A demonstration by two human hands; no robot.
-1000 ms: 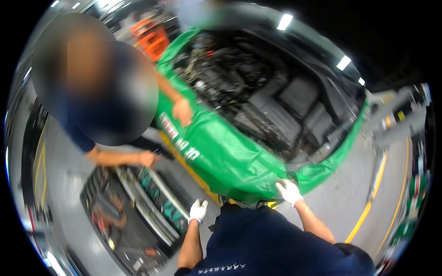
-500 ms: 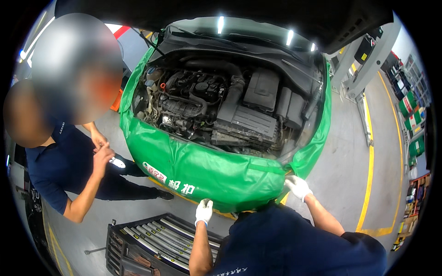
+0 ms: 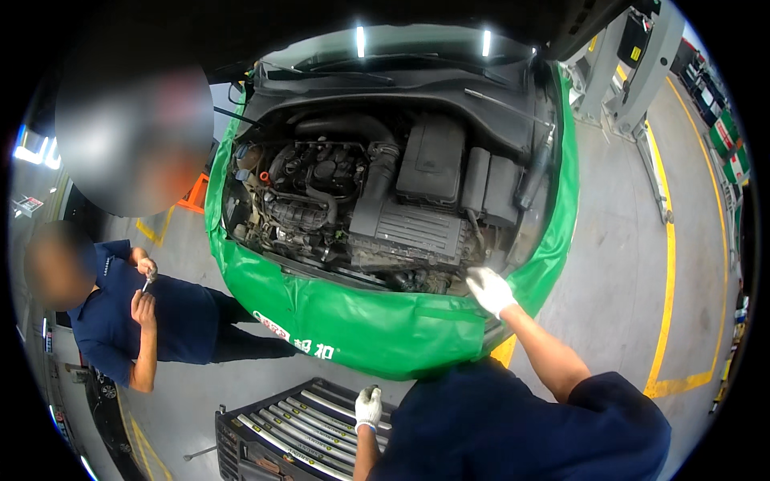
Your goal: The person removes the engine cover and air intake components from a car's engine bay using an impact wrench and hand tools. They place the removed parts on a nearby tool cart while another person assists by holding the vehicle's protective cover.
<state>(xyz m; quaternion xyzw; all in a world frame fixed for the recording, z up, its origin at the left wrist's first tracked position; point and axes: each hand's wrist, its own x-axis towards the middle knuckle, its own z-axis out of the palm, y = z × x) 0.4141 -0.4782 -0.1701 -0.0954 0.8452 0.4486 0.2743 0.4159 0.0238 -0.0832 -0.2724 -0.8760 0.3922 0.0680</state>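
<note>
Green cover (image 3: 385,329) already draped, lower centre; engine (image 3: 321,172), upper centre, exposed, apparently still assembled. Right hand (image 3: 491,290) outstretched near the cover's inner edge, seemingly empty; left hand (image 3: 368,406) half-curled, contents indiscernible.

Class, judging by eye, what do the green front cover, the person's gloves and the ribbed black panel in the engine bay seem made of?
Green cover: smooth, probably vinyl or faux leather; soft sheen and creases.
White gloves: matte, likely knitted fabric; close fit, weave unclear.
Ribbed black panel: dull, probably moulded plastic; even ridges.
</note>
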